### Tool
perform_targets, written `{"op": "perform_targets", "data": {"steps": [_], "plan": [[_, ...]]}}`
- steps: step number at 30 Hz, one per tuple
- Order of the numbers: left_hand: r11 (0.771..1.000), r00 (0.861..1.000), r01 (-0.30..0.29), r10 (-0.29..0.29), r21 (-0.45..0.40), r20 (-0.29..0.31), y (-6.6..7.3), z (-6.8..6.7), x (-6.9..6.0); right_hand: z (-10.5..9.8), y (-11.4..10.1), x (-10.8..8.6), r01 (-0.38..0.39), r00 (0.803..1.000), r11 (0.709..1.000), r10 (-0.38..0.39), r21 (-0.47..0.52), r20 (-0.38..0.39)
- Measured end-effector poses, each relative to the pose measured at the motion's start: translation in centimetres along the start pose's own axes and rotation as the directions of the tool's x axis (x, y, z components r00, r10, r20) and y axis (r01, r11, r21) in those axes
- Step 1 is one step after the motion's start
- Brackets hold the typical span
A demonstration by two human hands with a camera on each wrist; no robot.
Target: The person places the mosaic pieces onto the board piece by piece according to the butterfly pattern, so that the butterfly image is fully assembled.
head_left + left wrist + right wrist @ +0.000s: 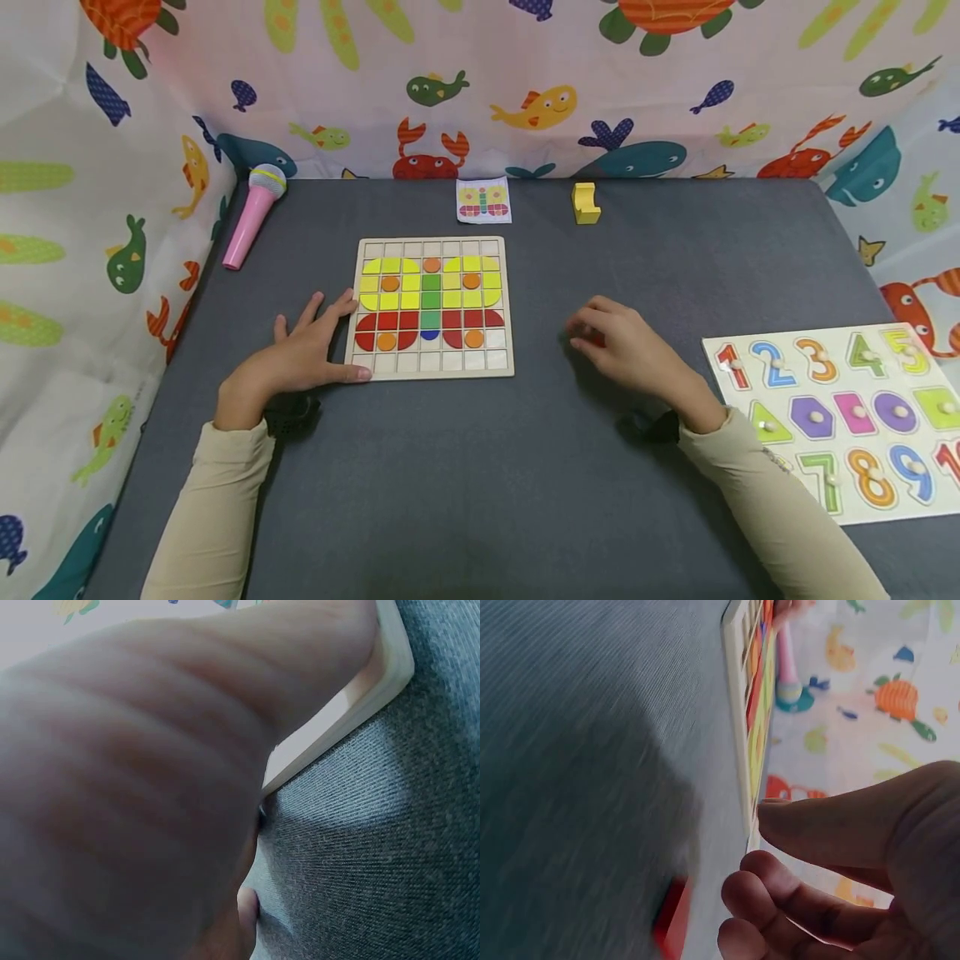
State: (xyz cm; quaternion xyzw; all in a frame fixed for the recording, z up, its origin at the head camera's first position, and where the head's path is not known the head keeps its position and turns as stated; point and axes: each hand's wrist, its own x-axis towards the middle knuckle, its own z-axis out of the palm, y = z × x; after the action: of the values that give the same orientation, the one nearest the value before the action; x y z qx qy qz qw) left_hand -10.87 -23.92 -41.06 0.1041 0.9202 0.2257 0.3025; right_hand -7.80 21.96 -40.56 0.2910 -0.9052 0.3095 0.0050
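A square wooden grid board holds yellow, red, green, orange and blue tiles laid in a butterfly shape. My left hand rests at its left side, fingers spread, the thumb on the front left corner and fingertips at the left edge. In the left wrist view the hand hides most of the board. To the right of the board, my right hand hovers low with loosely bent fingers. A red piece lies on the table by its fingertips, apart from them; thumb and fingers pinch nothing.
Behind the board lies a small pattern card, with a yellow block to its right. A pink toy microphone is at the back left. A number-and-shape peg puzzle lies at right, partly under the right forearm. A printed curtain borders the table.
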Motion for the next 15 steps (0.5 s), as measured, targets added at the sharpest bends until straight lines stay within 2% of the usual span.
{"op": "perform_targets", "data": {"steps": [8,15], "plan": [[1.000,1.000,-0.007,0.007,0.002,-0.003,0.0,0.0,-0.1,-1.1,1.6,-2.0,-0.024,0.999,1.000,0.025,-0.014,0.039],[1.000,1.000,-0.016,0.016,0.006,-0.006,-0.1,0.0,0.0,-0.9,2.1,-2.5,-0.064,0.997,0.998,0.065,-0.029,0.044]]}}
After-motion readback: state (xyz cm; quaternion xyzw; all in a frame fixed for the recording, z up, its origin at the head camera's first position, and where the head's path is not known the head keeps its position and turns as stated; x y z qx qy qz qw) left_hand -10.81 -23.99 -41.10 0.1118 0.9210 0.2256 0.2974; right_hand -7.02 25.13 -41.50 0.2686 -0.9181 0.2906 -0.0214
